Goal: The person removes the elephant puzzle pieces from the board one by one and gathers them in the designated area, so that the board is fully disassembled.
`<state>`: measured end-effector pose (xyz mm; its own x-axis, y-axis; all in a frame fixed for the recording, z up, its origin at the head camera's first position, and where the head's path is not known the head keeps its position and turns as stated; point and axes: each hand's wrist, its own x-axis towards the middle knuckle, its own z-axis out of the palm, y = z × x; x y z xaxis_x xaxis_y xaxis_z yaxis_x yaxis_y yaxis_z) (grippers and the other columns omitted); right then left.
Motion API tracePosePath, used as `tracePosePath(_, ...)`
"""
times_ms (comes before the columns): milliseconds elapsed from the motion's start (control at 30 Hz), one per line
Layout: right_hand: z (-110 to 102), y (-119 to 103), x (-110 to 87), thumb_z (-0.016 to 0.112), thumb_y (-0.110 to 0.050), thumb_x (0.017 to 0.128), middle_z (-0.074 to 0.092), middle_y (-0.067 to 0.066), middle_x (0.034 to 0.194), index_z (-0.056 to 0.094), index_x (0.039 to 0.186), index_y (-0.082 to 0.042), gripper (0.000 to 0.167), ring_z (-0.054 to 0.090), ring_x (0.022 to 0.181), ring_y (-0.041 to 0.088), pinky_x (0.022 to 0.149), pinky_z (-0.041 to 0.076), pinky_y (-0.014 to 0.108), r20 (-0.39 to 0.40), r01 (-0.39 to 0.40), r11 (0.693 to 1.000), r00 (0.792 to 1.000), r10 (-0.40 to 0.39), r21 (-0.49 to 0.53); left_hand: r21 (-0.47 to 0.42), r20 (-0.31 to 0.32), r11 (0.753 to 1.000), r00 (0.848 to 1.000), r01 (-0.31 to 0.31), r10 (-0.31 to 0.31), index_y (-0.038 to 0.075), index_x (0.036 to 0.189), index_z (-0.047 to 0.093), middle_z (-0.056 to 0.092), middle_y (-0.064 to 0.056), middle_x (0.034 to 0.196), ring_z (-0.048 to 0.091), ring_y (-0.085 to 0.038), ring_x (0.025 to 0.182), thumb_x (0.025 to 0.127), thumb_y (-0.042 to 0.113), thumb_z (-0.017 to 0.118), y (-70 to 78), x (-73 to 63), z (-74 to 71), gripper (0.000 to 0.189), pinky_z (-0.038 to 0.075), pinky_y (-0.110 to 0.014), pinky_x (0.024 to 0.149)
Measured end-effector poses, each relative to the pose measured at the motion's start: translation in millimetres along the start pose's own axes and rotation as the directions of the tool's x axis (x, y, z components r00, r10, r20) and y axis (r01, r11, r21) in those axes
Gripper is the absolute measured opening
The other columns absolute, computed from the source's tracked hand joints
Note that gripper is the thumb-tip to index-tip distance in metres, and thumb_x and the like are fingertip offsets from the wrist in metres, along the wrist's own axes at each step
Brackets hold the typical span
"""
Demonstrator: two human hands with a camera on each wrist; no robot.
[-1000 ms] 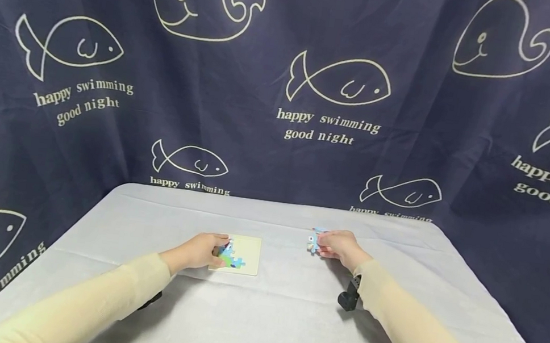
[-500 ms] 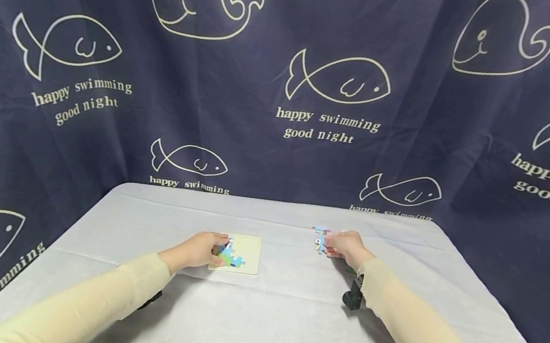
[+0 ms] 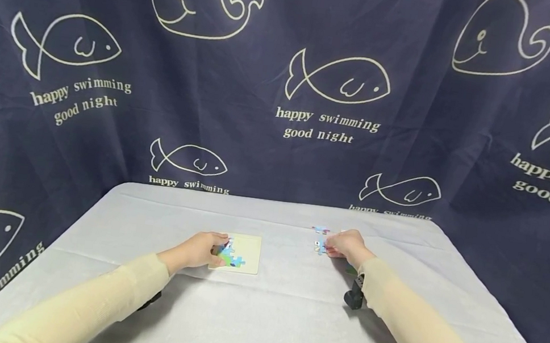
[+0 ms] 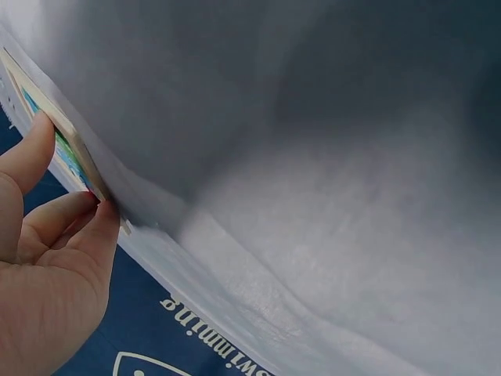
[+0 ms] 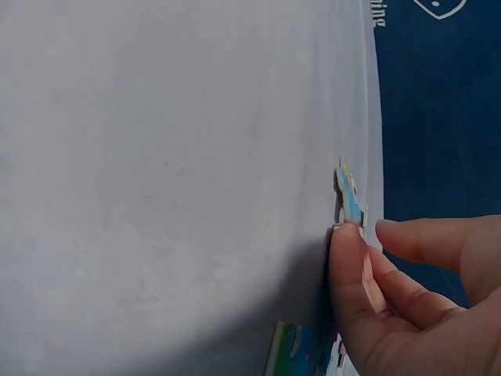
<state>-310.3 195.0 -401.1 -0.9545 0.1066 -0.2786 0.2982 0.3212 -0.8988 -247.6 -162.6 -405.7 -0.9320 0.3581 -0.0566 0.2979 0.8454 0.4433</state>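
Note:
My left hand (image 3: pixel 197 249) grips the left edge of a cream puzzle board (image 3: pixel 250 255), thumb on the near side and fingers on the far side. Joined blue and green puzzle pieces (image 3: pixel 232 260) fill the board's left and lower part, partly hidden by that hand. In the left wrist view, thumb and fingertips hold the board (image 4: pixel 88 160) by its rim. To the right, my right hand (image 3: pixel 348 246) pinches the edge of a light-blue puzzle piece (image 3: pixel 319 247) printed with an eye. The right wrist view shows this piece (image 5: pixel 351 192) at the fingertips, close over the cloth.
A loose puzzle piece (image 3: pixel 320 230) lies just beyond the held one. Under the right wrist a green piece (image 3: pixel 351 271) is partly hidden. White cloth (image 3: pixel 256 324) covers the table, and a dark blue curtain (image 3: pixel 265 84) with fish prints hangs behind it.
The right hand and the eye piece have shifted slightly right and lower toward the table, uncovering the loose piece beyond. The left hand and board have stayed put.

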Motion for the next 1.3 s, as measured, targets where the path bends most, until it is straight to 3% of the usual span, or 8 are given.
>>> tracePosePath(200,-4,-3,-3.2,0.064,0.008,0.081,0.068,0.008,0.067,0.050,0.123,0.021,0.046,0.065,0.052,0.009,0.064,0.062,0.025,-0.014,-0.001,1.000,1.000,0.001,-0.002,0.001,-0.012,1.000,1.000,-0.006,0.006,-0.002,0.134,0.054,0.048,-0.014,0.147,0.039,-0.036,0.139,0.080,0.024,0.077,-2.9,1.1,2.2,0.065,0.031,-0.048,0.117)
tracePosePath(467,-5,-2,-2.7,0.064,0.006,0.084,0.070,0.013,0.075,0.056,0.114,0.020,0.034,0.066,0.056,0.010,0.066,0.062,0.026,0.000,0.007,1.000,1.000,-0.007,0.029,-0.013,-0.001,1.000,1.000,0.004,-0.004,-0.002,0.135,0.053,0.047,-0.014,0.147,0.038,-0.036,0.139,0.081,0.023,0.077,-2.3,-0.3,1.4,0.064,0.031,-0.050,0.117)
tracePosePath(933,-4,-3,-5.9,0.060,0.007,0.086,0.069,0.009,0.075,0.052,0.119,0.021,0.037,0.065,0.058,0.009,0.067,0.061,0.023,0.081,0.006,0.995,0.997,-0.014,0.096,-0.046,0.023,0.999,1.000,0.008,-0.007,-0.002,0.136,0.052,0.045,-0.014,0.149,0.036,-0.037,0.140,0.082,0.020,0.076,-2.1,-2.3,-1.3,0.063,0.030,-0.050,0.117)
tracePosePath(1300,4,-3,-9.7,0.060,0.008,0.086,0.067,0.007,0.071,0.052,0.117,0.022,0.035,0.065,0.059,0.009,0.067,0.061,0.022,0.103,0.025,0.989,0.994,-0.041,0.148,-0.021,0.032,0.999,0.999,-0.027,0.028,-0.004,0.135,0.052,0.043,-0.015,0.150,0.039,-0.037,0.139,0.082,0.019,0.076,-2.0,-3.7,-3.3,0.062,0.032,-0.051,0.116)
